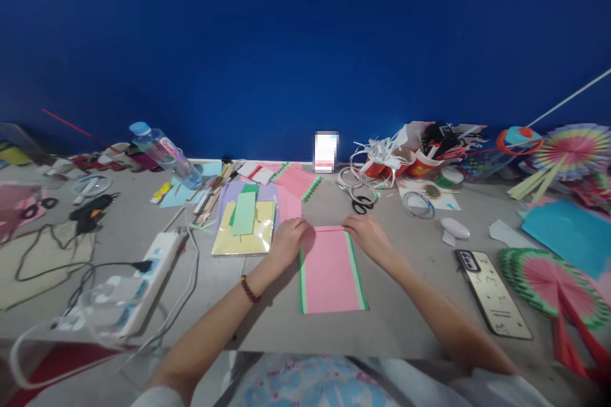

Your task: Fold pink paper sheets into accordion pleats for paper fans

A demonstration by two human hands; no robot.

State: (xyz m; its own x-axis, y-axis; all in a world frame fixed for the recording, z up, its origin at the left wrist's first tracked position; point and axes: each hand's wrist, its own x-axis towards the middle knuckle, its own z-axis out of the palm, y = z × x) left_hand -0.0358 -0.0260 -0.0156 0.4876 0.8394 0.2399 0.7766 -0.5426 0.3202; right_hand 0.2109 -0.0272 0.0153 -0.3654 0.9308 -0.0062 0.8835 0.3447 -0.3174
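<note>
A pink sheet of paper point(331, 273) with green and pale green strips along its two sides lies flat on the grey table in front of me. At its far left corner, my left hand point(287, 241) has its fingers closed on the edge. My right hand point(370, 238) pinches the far right corner in the same way. Between the two hands, a narrow fold or crease line runs along the far edge. Left of my left hand lies a packet of yellow paper point(260, 245) with green paper strips point(245, 213) on top. Black-handled scissors point(363, 205) lie beyond my right hand.
A white power strip point(151, 280) with cables lies at the left, and a tilted plastic bottle point(167, 152) behind it. To the right are a phone point(494, 296), a folded watermelon-coloured paper fan point(539, 273) and blue paper point(568, 235). Cups of paper scraps point(382, 156) stand by the blue wall.
</note>
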